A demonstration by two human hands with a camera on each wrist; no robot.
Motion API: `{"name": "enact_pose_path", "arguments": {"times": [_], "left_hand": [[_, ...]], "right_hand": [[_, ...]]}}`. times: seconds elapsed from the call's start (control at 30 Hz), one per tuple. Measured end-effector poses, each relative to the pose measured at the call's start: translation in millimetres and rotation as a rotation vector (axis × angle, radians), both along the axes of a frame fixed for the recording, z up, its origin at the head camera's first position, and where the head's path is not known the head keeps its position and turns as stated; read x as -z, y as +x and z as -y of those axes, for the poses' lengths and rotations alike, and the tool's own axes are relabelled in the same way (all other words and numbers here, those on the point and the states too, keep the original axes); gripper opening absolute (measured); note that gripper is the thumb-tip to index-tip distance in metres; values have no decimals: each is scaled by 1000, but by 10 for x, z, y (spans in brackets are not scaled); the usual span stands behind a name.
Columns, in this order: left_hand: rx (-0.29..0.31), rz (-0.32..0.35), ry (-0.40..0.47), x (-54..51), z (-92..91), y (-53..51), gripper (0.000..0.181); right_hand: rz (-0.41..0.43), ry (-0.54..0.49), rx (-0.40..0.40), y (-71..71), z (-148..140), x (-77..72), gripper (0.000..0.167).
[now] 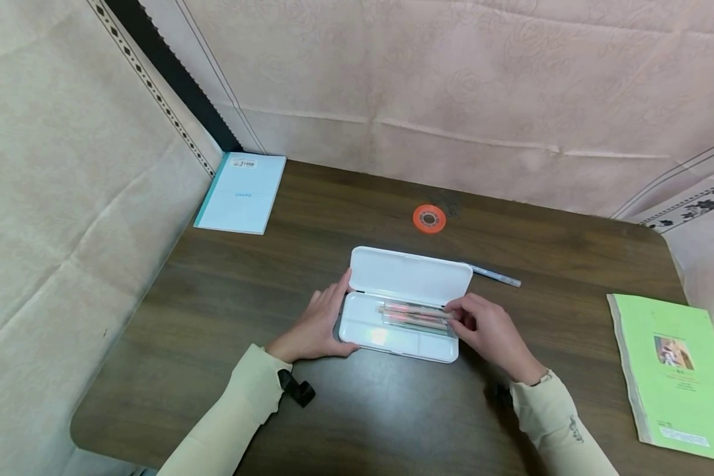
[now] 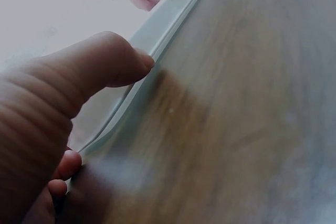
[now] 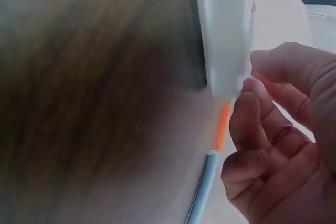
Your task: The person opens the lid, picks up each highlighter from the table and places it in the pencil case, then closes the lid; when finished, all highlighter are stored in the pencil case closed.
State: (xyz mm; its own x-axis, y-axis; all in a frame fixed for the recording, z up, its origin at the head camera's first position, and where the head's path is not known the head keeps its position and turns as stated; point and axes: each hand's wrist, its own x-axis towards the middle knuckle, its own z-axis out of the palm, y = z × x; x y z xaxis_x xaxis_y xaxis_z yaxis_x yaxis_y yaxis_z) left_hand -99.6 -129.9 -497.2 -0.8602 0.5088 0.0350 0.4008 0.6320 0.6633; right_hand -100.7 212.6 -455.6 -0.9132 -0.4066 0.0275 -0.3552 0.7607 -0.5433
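A white pencil case (image 1: 369, 324) lies on the table with its lid (image 1: 410, 272) swung back. Several slim, clear-bodied pens (image 1: 413, 316) with pinkish and dark parts lie in its right part. My left hand (image 1: 318, 324) grips the left end of the case, thumb along the front edge and fingers at the left side; in the left wrist view the thumb presses the rim (image 2: 168, 24). With thumb and fingertips together, my right hand (image 1: 482, 327) pinches the right ends of the pens. In the right wrist view those pen ends are mostly hidden behind the case wall (image 3: 226, 35).
Behind the case, a blue pen (image 1: 494, 275) and an orange round tape roll (image 1: 429, 219) lie on the brown table (image 1: 214, 370). A light-blue notebook (image 1: 244, 198) is at the back left, a green book (image 1: 678, 377) at the right edge. Pale cloth (image 1: 452, 86) hangs behind.
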Motion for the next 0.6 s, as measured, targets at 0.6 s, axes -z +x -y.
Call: {"name": "enact_pose_path", "arguments": {"times": [0.6], "left_hand": [[-3, -8, 5, 29, -2, -3, 136]], "right_hand": [[-82, -60, 56, -9, -147, -309, 20]]}}
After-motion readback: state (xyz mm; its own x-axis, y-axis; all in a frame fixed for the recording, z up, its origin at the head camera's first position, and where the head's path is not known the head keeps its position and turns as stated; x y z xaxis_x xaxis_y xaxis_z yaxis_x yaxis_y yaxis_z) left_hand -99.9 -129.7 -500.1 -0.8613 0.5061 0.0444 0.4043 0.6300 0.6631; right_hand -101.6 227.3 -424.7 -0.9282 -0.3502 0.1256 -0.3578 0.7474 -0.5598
